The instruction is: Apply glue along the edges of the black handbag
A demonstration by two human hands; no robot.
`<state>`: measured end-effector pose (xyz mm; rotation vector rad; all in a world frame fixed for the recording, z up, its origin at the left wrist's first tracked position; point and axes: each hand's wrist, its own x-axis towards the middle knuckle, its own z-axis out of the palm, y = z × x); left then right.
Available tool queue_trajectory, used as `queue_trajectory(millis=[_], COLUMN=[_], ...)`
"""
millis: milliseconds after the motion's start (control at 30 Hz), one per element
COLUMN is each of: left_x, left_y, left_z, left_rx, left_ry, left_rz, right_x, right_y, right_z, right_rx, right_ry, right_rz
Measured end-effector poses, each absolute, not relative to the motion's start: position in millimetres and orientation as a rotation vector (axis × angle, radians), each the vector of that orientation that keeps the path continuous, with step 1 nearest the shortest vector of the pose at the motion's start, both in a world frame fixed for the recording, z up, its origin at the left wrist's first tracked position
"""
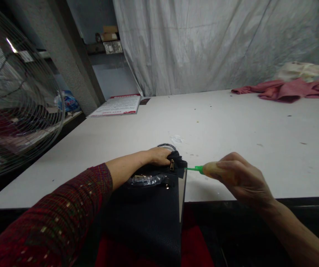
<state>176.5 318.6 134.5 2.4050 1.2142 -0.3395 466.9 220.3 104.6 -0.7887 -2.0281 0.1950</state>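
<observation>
A black handbag (148,211) leans against the table's front edge, its top towards the table. My left hand (160,155) is closed on the top of the bag, beside a gold zipper pull (172,165); some of its fingers are hidden. Clear plastic wraps the bag's handle (148,180). In my right hand (239,178) is a small yellowish squeeze bottle (209,169) with a thin green nozzle, held sideways. The nozzle's tip points left and is at the bag's right side edge, where a pale strip (181,196) shows. Whether the tip touches cannot be made out.
The white table (217,133) spreads out ahead, with small scraps on it. A printed board (117,104) lies at the back left. Pink cloth (289,90) is heaped at the back right. A large wire fan (20,96) stands left, and a grey curtain (198,44) hangs behind.
</observation>
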Motion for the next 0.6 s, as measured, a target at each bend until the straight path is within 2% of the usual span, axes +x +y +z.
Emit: queue_trajectory(millis=[600], left_x=[176.5], left_y=[318.7], left_z=[133.9], left_rx=[2.412], left_ry=[1.239], left_rz=[-0.346], right_x=[469.4], right_y=[226.1], right_z=[110.3], right_rx=[-0.813], right_ry=[-2.078], right_rz=[0.176])
